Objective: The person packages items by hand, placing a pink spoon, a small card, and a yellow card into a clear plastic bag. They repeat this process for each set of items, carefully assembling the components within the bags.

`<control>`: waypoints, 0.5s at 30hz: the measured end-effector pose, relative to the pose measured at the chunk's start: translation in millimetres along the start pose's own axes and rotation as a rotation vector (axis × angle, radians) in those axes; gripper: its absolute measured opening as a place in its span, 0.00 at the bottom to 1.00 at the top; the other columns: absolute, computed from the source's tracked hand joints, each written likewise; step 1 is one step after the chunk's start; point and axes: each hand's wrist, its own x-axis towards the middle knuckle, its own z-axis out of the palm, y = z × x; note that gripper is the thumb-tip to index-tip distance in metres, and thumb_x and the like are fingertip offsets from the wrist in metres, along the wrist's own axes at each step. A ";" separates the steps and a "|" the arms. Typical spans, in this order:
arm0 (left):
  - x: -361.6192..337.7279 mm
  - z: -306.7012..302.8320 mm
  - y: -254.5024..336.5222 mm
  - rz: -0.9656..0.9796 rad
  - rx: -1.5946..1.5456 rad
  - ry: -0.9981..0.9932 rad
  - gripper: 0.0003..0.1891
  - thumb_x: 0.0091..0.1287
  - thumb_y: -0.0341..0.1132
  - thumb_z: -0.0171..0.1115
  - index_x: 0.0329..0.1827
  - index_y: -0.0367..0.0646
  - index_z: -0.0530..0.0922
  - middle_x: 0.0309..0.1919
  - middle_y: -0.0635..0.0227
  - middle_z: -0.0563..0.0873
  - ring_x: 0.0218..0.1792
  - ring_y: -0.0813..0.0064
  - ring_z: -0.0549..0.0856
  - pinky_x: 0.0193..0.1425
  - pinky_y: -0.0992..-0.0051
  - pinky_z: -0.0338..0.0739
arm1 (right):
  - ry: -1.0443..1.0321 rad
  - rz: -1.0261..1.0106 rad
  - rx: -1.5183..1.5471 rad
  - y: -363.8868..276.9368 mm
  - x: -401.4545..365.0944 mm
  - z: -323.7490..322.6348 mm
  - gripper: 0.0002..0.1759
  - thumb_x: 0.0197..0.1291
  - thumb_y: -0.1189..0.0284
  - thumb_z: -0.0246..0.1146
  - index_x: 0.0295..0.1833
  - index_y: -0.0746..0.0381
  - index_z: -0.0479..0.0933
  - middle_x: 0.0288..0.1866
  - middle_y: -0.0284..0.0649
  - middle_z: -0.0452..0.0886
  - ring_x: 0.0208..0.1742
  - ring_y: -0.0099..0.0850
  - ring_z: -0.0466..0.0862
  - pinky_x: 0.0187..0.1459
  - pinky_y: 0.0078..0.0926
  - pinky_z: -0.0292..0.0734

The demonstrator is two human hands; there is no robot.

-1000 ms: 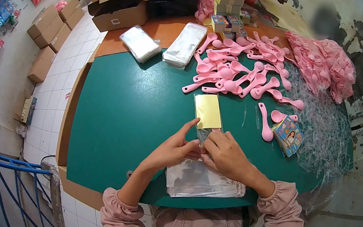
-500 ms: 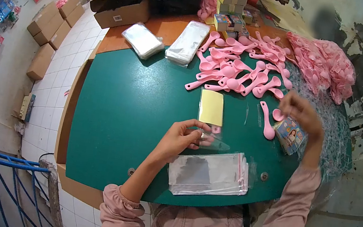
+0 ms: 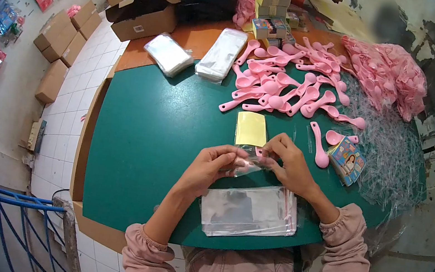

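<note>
My left hand [image 3: 214, 165] pinches the near end of a clear plastic bag [image 3: 247, 164]. On the other side of that end, the fingers of my right hand [image 3: 292, 167] are closed on the bag too. A yellow card [image 3: 251, 129] shows at the bag's far end, with a bit of pink spoon handle [image 3: 258, 151] just below it; my fingers hide the rest. Close in front of my body lies a stack of clear bags [image 3: 248, 211]. To the right, a pink spoon [image 3: 318, 145] rests beside a stack of printed cards [image 3: 348, 160].
Many pink spoons [image 3: 278, 86] are heaped at the back of the green table [image 3: 132, 140]. Bundled bags [image 3: 222, 52] and tall card stacks [image 3: 271, 9] stand behind. A pink-filled bag [image 3: 386, 77] and crumpled plastic [image 3: 389, 156] cover the right side. A cardboard box [image 3: 144, 24] sits back left.
My right hand has moved left from above the printed cards to the bag and taken hold of it. My left hand stays on the bag.
</note>
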 end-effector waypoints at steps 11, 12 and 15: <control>5.4 8.1 -6.9 0.392 0.843 0.084 0.08 0.60 0.31 0.62 0.40 0.38 0.75 0.31 0.70 0.80 0.33 0.83 0.77 0.28 0.83 0.72 | -0.034 0.215 0.523 22.8 -2.9 3.9 0.07 0.58 0.72 0.60 0.38 0.64 0.72 0.35 0.35 0.72 0.32 0.20 0.76 0.34 0.16 0.71; 7.0 7.8 -9.5 0.396 0.819 0.153 0.08 0.60 0.32 0.63 0.37 0.38 0.76 0.31 0.70 0.80 0.32 0.83 0.77 0.28 0.83 0.72 | -0.026 0.222 0.523 21.4 -2.9 3.6 0.07 0.58 0.72 0.60 0.38 0.64 0.72 0.35 0.35 0.72 0.32 0.20 0.76 0.34 0.16 0.71; 8.5 8.8 -14.3 0.363 0.817 0.276 0.08 0.59 0.32 0.64 0.36 0.37 0.77 0.31 0.70 0.80 0.32 0.84 0.77 0.28 0.83 0.73 | -0.041 0.355 0.613 19.5 -0.5 5.6 0.07 0.60 0.73 0.59 0.37 0.66 0.71 0.31 0.37 0.76 0.30 0.22 0.80 0.33 0.18 0.74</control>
